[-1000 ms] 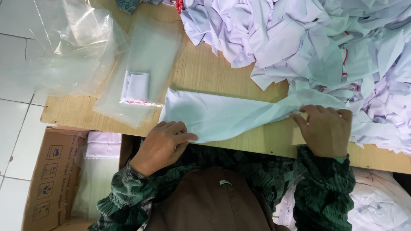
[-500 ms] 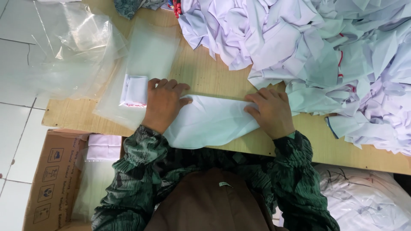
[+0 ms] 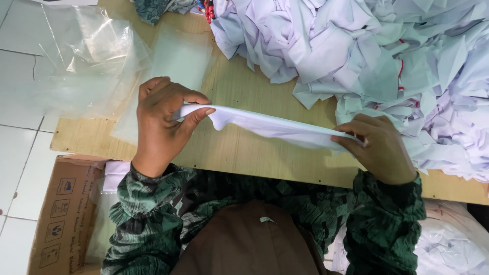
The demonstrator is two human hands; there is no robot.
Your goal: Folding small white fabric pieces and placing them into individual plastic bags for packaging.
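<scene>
Here, folded cloth (image 3: 275, 127) pinched between left hand (image 3: 163, 119) and right hand (image 3: 379, 147) — likely light, limp, sagging midway; best gripped at both ends.

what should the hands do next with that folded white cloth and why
Probably carry the folded white garment left toward the flat clear plastic bag: the left hand and right hand pinch its two ends, holding it lifted off the wooden table.

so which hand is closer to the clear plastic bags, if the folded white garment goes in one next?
Probably left. The left hand pinches the folded white garment at its end right over the flat clear plastic bags. The right hand holds the far end beside the pile of white clothes.
</scene>
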